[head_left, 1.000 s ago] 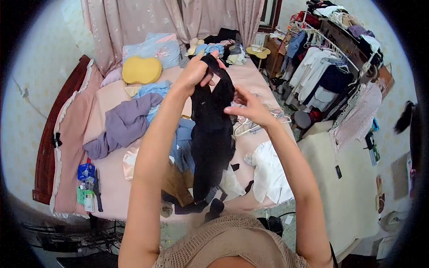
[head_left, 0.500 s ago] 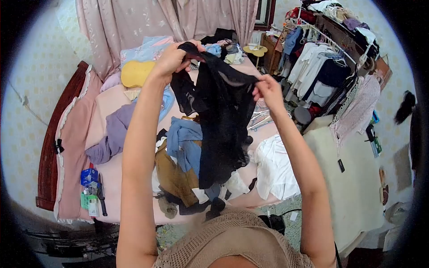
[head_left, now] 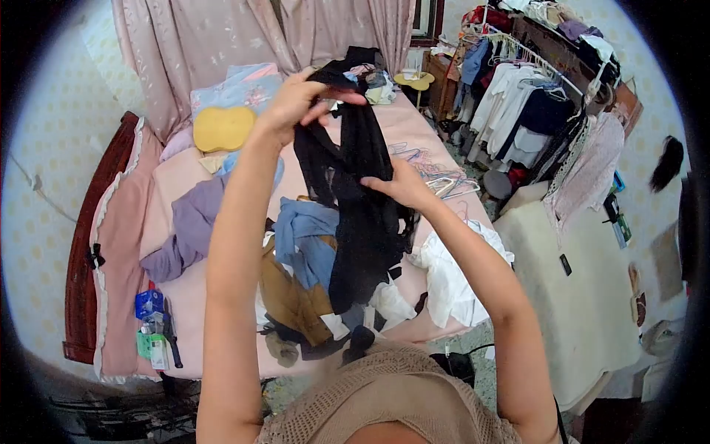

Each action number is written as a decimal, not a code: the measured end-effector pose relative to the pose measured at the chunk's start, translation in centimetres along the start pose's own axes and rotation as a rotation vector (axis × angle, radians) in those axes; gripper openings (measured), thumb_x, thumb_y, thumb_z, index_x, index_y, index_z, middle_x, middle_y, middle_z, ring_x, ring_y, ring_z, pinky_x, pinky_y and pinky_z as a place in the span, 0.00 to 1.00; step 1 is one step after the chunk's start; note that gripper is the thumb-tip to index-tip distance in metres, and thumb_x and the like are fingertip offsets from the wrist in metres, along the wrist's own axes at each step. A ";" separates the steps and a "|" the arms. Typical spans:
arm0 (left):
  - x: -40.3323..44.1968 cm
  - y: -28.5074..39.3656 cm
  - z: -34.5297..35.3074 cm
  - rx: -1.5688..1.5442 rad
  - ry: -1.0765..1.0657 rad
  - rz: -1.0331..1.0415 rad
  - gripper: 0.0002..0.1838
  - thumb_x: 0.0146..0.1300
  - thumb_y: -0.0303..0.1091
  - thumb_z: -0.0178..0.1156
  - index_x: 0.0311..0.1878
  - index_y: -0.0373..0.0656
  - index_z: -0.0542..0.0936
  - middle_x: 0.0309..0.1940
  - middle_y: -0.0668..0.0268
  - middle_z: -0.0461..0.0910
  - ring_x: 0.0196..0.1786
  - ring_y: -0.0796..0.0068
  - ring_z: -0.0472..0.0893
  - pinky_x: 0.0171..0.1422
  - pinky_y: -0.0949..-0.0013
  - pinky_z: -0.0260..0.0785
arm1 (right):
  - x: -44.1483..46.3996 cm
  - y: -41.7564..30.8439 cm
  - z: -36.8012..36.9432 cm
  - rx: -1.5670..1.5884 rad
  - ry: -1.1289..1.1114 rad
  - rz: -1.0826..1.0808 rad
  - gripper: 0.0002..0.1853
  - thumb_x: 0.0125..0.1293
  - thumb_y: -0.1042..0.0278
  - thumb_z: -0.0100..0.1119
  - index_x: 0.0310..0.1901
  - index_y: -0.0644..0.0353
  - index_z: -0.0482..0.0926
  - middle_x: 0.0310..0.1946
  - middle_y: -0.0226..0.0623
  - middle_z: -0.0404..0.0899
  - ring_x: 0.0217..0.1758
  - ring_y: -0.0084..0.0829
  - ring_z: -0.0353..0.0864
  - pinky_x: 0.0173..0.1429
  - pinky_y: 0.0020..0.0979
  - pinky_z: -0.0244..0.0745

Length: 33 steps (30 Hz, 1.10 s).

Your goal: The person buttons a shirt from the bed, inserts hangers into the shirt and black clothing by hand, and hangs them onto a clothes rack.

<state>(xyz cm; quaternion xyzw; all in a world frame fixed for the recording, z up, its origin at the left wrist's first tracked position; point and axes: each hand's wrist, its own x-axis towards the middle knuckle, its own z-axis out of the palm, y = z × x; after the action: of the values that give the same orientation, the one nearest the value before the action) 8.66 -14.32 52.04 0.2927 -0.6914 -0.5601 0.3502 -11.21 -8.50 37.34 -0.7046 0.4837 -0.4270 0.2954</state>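
A sheer black garment (head_left: 362, 214) hangs over the bed from my left hand (head_left: 307, 107), which is closed on its upper edge with some fingers stretched out. My right hand (head_left: 396, 185) is against the garment's right side, thumb in front and the other fingers hidden behind the cloth. Below the garment lie a blue garment (head_left: 303, 233), a brown one (head_left: 292, 296) and small dark and white pieces. A white garment (head_left: 455, 274) is spread to the right, and a purple one (head_left: 196, 218) lies to the left.
The pink bed (head_left: 414, 126) holds a yellow cushion (head_left: 224, 128), a floral pillow (head_left: 240, 92) and loose hangers (head_left: 447, 185). Clothes hang on a rack (head_left: 547, 70) at the right. A cream-covered surface (head_left: 562, 311) is beside the bed; blue and green packs (head_left: 150, 307) sit at the left edge.
The black garment's top edge, stretched between both hands half a second ago, now hangs bunched from my left hand. My right hand has moved left and down along the cloth.
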 end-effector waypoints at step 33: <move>-1.7 -9.3 -13.6 -0.822 0.337 -0.173 0.05 0.60 0.30 0.55 0.31 0.41 0.71 0.20 0.72 0.70 0.17 0.84 0.67 0.33 0.74 0.70 | 0.4 6.3 -16.4 -0.112 0.022 0.593 0.13 0.52 0.60 0.66 0.28 0.63 0.77 0.22 0.27 0.76 0.22 0.18 0.72 0.27 0.23 0.66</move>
<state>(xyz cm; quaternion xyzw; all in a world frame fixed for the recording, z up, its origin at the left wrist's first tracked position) 20.87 -22.55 44.44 0.2734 -0.3180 -0.7597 0.4971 -28.44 -11.19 39.78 -0.5432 0.6944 -0.3024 0.3624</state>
